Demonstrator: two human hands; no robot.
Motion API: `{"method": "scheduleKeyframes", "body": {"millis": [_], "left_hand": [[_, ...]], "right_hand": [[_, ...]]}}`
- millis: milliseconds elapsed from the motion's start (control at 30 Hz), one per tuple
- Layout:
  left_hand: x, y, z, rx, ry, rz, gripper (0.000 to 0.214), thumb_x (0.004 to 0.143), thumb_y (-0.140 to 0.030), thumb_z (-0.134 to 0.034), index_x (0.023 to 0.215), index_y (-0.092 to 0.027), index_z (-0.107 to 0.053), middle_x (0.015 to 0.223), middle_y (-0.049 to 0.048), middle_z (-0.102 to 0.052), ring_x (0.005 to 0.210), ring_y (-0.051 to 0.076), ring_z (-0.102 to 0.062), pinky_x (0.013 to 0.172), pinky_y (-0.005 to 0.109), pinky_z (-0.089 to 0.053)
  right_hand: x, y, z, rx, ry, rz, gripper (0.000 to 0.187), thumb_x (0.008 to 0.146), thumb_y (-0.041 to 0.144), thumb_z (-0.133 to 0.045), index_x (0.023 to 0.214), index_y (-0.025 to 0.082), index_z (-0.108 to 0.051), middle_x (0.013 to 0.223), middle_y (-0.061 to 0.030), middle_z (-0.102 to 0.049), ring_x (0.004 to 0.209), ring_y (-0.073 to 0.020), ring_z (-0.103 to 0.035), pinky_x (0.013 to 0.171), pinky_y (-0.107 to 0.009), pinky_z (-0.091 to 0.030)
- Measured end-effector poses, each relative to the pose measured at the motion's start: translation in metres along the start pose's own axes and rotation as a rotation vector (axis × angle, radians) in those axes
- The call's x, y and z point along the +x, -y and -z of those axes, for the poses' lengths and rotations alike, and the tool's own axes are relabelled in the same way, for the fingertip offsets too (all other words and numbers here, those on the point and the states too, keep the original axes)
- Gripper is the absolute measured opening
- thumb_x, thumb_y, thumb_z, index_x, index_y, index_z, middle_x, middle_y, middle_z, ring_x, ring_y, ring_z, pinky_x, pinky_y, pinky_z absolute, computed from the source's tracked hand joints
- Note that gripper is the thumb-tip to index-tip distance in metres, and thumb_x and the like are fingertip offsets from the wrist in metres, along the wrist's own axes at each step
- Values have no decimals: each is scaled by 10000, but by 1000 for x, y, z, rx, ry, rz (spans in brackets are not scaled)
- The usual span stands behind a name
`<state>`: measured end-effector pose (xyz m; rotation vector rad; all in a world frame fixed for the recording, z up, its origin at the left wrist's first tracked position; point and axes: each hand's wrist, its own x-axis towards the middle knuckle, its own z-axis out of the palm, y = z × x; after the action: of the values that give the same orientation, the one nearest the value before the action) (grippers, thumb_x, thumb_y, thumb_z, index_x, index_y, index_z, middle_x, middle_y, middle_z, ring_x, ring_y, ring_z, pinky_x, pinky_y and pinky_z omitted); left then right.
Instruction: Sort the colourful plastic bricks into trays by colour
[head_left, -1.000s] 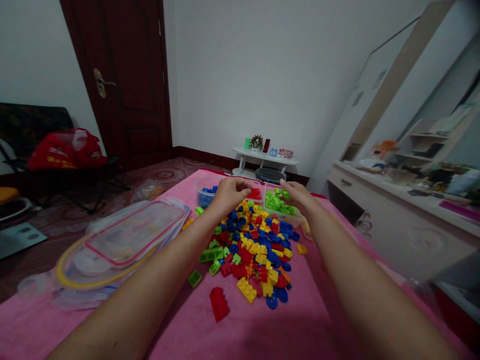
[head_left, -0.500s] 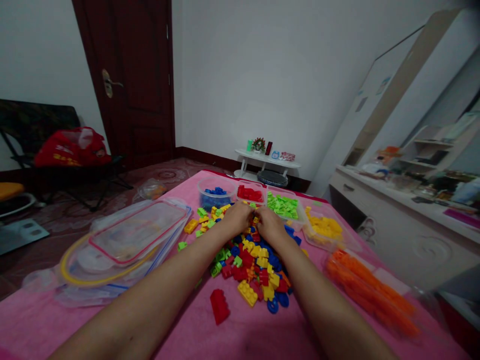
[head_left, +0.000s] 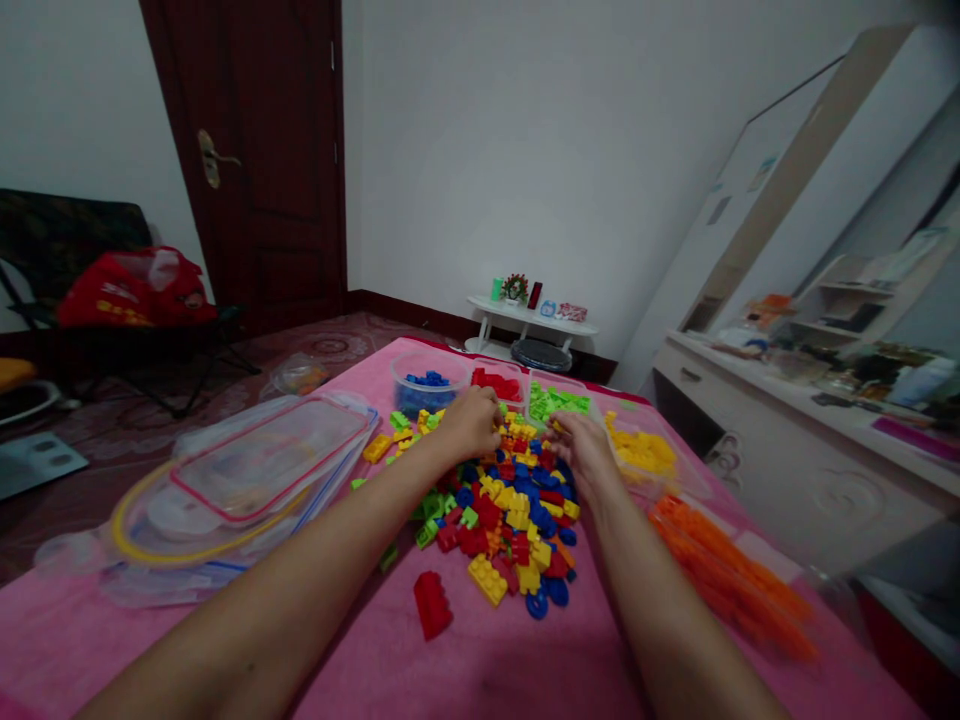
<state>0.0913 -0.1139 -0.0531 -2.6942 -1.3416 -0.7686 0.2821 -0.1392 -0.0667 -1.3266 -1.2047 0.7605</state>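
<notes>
A heap of mixed toy building bricks point(head_left: 517, 510) in yellow, red, blue, green and orange lies in front of me. My left hand point(head_left: 474, 425) is at the far side of the heap, fingers curled down; what they hold, if anything, is hidden. To its right, by the green bricks' box, my right hand point(head_left: 586, 447) has its fingers bent and apart. A speck of yellow shows at its fingertips, too small to tell whether it is held. Nearer me lie a red brick point(head_left: 433, 605) and a yellow brick point(head_left: 487, 580).
Behind the heap stand clear containers of blue bricks point(head_left: 427, 395), red bricks point(head_left: 496, 384), green bricks point(head_left: 556, 400) and yellow bricks point(head_left: 641, 452). Orange bricks point(head_left: 731, 575) fill a box at the right. Stacked clear lids point(head_left: 270, 460) lie left on the pink cloth point(head_left: 360, 650).
My hands were together over the far part of the heap and are now apart. The right one has moved right and its fingers have spread; the left has shifted slightly left.
</notes>
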Motion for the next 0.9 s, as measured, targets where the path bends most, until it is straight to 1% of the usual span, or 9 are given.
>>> {"method": "scheduleKeyframes", "body": {"millis": [67,133,200,267,367,467,700,833,900], "left_hand": [[3,1,13,-40,45,6,232,674,-227,-547,814,-167,-722,847,66,-672,787,179,-589,689,252,-451],[4,0,25,-59,151,-7,245,670,-217,-521,803,-168,-720,728,45,-676,651,153,-580,584,232,-419],[2,-3,31,-42,252,-29,253,654,-202,-521,803,-179,-725,696,38,-682,601,143,-575,538,222,-390],[0,-6,31,-7,340,-48,258,641,-199,-540,815,-204,-731,734,35,-700,624,149,-594,542,218,-390],[-3,-12,25,47,444,-92,281,646,-224,-573,877,-253,-730,816,24,-718,713,173,-631,573,220,-412],[-5,-16,20,114,467,-79,338,638,-235,-601,956,-269,-712,907,32,-717,817,199,-642,617,227,-435],[-8,-18,14,112,362,-89,219,626,-162,-583,796,-217,-710,798,49,-705,744,204,-632,583,242,-420],[-1,-12,15,-101,264,-63,203,595,-203,-649,793,-187,-693,710,15,-672,611,147,-578,531,218,-391],[4,-11,18,-275,134,-27,221,620,-246,-661,822,-158,-678,693,8,-656,593,124,-559,537,208,-396]], "right_hand": [[0,-5,5,-28,44,-38,221,680,337,-508,798,169,-588,660,-17,-606,521,-121,-531,461,-222,-400],[-1,-9,5,-123,87,-32,165,635,265,-552,748,169,-624,599,-1,-597,497,-119,-506,465,-224,-385],[-3,-12,3,-214,129,-9,93,571,176,-611,654,172,-652,588,0,-607,558,-132,-530,543,-238,-409],[-6,-12,-1,-426,175,53,93,558,125,-638,619,185,-674,684,-14,-657,704,-157,-577,678,-257,-426],[-11,-9,-5,-879,242,139,161,650,180,-645,788,221,-717,912,-38,-690,906,-189,-590,796,-281,-403],[-16,-5,-7,-1021,252,127,195,691,229,-647,876,233,-709,992,-61,-673,971,-216,-577,802,-300,-390],[-18,-6,-3,-748,201,67,97,635,92,-634,675,180,-638,798,-27,-631,866,-185,-550,759,-287,-368],[-12,-5,-1,-377,170,-10,108,620,71,-618,645,169,-581,666,19,-565,693,-123,-517,627,-225,-371],[-11,-1,-3,-121,170,-83,83,658,115,-605,692,171,-555,587,41,-523,551,-99,-476,511,-198,-342]]}}
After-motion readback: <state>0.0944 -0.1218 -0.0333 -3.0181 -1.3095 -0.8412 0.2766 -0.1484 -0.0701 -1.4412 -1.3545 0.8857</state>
